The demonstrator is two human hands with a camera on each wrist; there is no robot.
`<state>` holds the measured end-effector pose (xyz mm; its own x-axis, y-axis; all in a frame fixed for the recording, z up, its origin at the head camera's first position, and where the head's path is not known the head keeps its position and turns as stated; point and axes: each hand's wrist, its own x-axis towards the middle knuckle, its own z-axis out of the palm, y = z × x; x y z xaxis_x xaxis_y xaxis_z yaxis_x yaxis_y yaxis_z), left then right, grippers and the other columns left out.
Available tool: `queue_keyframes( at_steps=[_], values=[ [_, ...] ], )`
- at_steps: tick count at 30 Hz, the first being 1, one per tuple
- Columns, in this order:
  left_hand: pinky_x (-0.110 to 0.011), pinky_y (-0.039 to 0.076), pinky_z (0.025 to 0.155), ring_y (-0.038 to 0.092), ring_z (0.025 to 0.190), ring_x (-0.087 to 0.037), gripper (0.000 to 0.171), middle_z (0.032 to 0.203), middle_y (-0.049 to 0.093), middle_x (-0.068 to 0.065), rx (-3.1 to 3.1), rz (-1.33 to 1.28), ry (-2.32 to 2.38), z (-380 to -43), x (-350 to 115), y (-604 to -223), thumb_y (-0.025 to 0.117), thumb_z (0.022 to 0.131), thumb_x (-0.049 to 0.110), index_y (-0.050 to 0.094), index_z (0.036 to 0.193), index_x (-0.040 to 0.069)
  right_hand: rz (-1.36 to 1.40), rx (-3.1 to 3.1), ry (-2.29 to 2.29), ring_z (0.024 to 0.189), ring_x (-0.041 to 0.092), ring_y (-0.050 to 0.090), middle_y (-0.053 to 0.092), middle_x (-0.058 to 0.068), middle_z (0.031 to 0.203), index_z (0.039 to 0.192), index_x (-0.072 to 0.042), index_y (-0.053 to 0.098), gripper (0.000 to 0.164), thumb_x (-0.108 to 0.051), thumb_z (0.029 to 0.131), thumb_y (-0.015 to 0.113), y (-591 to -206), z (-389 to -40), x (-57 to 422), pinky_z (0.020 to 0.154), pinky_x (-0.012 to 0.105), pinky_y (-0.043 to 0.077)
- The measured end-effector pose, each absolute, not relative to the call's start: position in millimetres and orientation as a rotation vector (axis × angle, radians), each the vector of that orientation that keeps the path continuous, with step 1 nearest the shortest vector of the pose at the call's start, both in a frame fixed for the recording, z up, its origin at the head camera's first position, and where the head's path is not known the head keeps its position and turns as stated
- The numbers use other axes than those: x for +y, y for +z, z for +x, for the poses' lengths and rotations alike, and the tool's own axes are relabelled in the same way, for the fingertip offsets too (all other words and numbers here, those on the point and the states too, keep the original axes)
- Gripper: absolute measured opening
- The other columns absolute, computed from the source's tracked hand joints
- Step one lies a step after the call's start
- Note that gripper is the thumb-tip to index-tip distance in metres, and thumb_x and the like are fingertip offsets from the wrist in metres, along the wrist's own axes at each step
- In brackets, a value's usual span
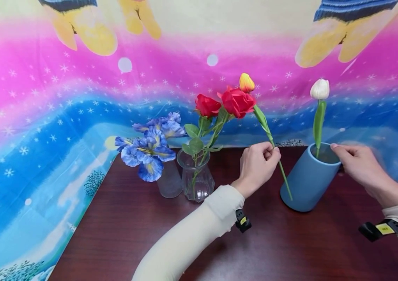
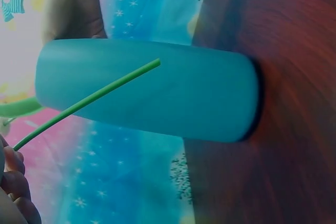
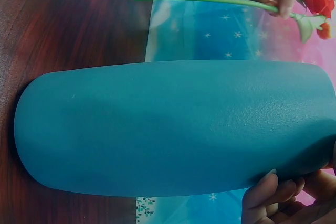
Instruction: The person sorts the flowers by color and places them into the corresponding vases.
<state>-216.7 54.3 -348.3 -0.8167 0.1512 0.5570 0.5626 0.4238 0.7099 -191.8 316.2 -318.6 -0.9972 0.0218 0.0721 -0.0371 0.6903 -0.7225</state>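
My left hand (image 1: 257,167) pinches the green stem of a yellow-orange tulip (image 1: 246,82). Its bloom points up, and the cut lower end hangs in front of the blue vase (image 1: 309,185), below the rim. In the left wrist view the bare stem (image 2: 113,86) crosses the vase's side. My right hand (image 1: 363,167) grips the vase at its rim, thumb on top; in the right wrist view, fingers (image 3: 262,190) lie against the outer wall. One white tulip (image 1: 319,89) stands inside the vase with its leaf above the opening.
Left of the tulip, a clear glass vase (image 1: 197,181) holds two red roses (image 1: 238,102). Beside it, blue irises (image 1: 149,150) lean out of a frosted vase (image 1: 170,181). The dark wooden table (image 1: 114,234) meets a printed cloth backdrop (image 1: 62,128) behind.
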Motion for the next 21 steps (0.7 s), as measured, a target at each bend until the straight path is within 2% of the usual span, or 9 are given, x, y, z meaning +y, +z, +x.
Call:
queue_keyframes(
  at_steps=[8, 15, 21],
  values=[
    [-0.014, 0.031, 0.05, 0.043, 0.052, -0.001, 0.03, 0.056, 0.05, 0.007, -2.225, -0.656, -1.352, -220, 55, -333, 0.062, 0.098, 0.025, 0.06, 0.07, 0.017, 0.009, -2.807, 1.223, 0.063, 0.01, 0.056, 0.058, -0.019, 0.077, 0.107, -0.014, 0.068, 0.04, -0.041, 0.108, 0.039, -318, -192, 317, 0.057, 0.03, 0.05],
    [-0.014, 0.033, 0.051, 0.044, 0.052, -0.001, 0.029, 0.057, 0.051, 0.006, -2.181, -0.695, -1.359, -221, 58, -319, 0.061, 0.099, 0.022, 0.06, 0.071, 0.016, 0.012, -2.825, 1.203, 0.063, 0.007, 0.057, 0.057, -0.021, 0.079, 0.127, 0.007, 0.059, 0.054, -0.039, 0.109, 0.037, -319, -193, 317, 0.056, 0.029, 0.05],
    [-0.013, 0.034, 0.054, 0.043, 0.052, 0.0, 0.028, 0.057, 0.051, 0.006, -2.149, -0.695, -1.358, -223, 58, -306, 0.061, 0.099, 0.021, 0.06, 0.071, 0.016, 0.005, -2.841, 1.194, 0.065, 0.004, 0.057, 0.055, -0.025, 0.08, 0.132, 0.012, 0.054, 0.06, -0.04, 0.109, 0.035, -317, -192, 315, 0.057, 0.029, 0.051]
  ],
)
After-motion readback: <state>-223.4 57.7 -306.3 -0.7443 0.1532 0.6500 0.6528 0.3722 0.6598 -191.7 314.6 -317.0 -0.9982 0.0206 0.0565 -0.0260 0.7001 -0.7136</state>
